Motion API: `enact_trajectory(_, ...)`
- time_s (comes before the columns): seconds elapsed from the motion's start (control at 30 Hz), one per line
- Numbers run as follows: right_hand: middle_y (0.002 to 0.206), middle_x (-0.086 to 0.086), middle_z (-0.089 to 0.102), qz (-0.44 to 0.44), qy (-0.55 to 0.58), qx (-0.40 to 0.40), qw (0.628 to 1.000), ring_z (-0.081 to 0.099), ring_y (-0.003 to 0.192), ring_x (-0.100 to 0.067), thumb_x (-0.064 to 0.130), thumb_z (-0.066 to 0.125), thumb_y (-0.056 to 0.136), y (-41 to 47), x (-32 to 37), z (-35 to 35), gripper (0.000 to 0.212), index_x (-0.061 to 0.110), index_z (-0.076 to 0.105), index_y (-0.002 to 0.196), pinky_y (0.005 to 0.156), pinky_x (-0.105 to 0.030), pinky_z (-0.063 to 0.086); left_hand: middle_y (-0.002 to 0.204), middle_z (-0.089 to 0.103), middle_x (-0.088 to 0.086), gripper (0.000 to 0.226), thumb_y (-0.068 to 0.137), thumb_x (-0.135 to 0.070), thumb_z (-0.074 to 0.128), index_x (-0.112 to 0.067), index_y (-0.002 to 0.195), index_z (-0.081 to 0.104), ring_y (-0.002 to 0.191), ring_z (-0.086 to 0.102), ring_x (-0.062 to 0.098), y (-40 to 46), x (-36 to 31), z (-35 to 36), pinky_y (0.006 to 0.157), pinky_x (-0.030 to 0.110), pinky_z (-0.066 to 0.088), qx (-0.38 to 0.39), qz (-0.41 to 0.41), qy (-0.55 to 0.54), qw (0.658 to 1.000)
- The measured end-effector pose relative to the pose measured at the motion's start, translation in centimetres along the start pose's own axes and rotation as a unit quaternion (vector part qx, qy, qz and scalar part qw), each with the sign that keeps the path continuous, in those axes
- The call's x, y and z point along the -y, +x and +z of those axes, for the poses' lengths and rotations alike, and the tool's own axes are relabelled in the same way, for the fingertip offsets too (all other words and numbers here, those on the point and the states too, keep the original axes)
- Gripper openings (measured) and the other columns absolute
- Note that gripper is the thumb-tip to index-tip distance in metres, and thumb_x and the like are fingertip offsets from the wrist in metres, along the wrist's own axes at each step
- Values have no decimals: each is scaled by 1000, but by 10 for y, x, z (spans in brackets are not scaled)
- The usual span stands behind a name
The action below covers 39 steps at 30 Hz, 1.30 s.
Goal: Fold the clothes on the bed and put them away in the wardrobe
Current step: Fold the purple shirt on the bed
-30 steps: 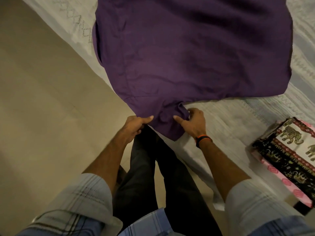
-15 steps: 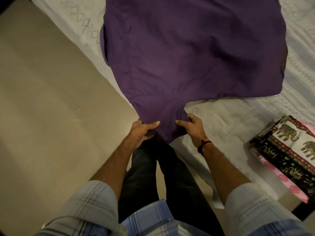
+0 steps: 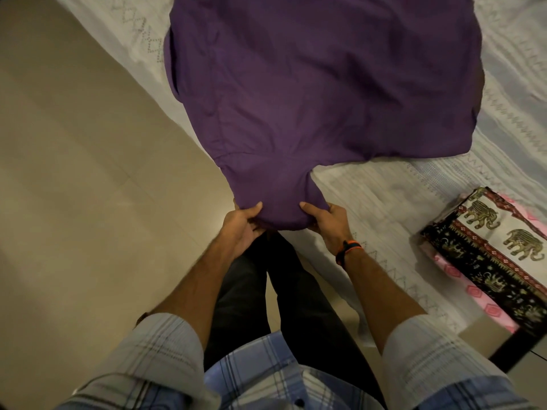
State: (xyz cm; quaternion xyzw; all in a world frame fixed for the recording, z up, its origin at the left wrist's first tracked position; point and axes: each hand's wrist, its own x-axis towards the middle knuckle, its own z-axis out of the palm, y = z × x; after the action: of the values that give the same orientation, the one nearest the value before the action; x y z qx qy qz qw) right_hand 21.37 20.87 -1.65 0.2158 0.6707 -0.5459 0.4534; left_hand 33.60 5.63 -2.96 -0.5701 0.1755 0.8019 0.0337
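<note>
A beige tiled floor (image 3: 74, 187) runs beside a bed covered by a pale zigzag-patterned sheet (image 3: 384, 202), dimly lit.

Your left hand (image 3: 241, 223) and right hand (image 3: 328, 221) each pinch the near edge of the purple garment (image 3: 319, 93), thumbs on top, over the bed (image 3: 384, 196). A folded elephant-print cloth (image 3: 491, 247) lies on the bed at your right.

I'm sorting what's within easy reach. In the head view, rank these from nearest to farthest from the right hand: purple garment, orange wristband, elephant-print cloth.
1. Purple garment: the right hand grips its near edge.
2. Orange wristband: on that wrist, just behind.
3. Elephant-print cloth: folded, far right on the bed.
</note>
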Motion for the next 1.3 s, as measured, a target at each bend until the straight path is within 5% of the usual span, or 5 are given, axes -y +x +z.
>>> enact_trajectory(0.23,86,-6,66,27,38,18,999,55,60,-12,2,70,87,-10,-8,0,10,4,66,96,42,-17,41,123,66,0,97,50,-29,95,-17,136,51,78,64,12,-7,12,-3,41,21,37,-1,-19,152,988)
enact_trajectory(0.53,93,1,70,20,-29,-13,999,63,72,-13,17,66,92,-14,-9,-7,20,12,65,112,64,-27,52,129,65,0,84,58,-24,90,-17,135,54,118,59,21,-19,16,-12,85,28,50,22,-11,133,991)
enact_trajectory(0.87,54,12,62,32,-29,-12,999,61,63,-9,14,71,89,-16,6,-10,7,10,66,92,71,-28,55,90,69,-1,34,79,-29,79,-12,106,70,74,61,12,-37,4,-17,65,25,50,-9,-22,208,978)
enact_trajectory(1.0,73,5,70,26,-6,-3,1000,66,69,-12,16,70,89,-19,24,-4,7,10,67,91,67,-28,55,80,62,-1,27,83,-29,75,-11,102,68,58,55,8,-44,-9,-10,56,22,47,-6,2,187,982)
enact_trajectory(1.3,91,-5,73,15,44,-1,999,72,72,-14,19,69,90,-11,65,13,21,7,68,107,66,-27,57,99,64,9,35,82,-23,76,-8,111,62,81,64,17,-49,-42,11,61,24,56,2,37,144,989)
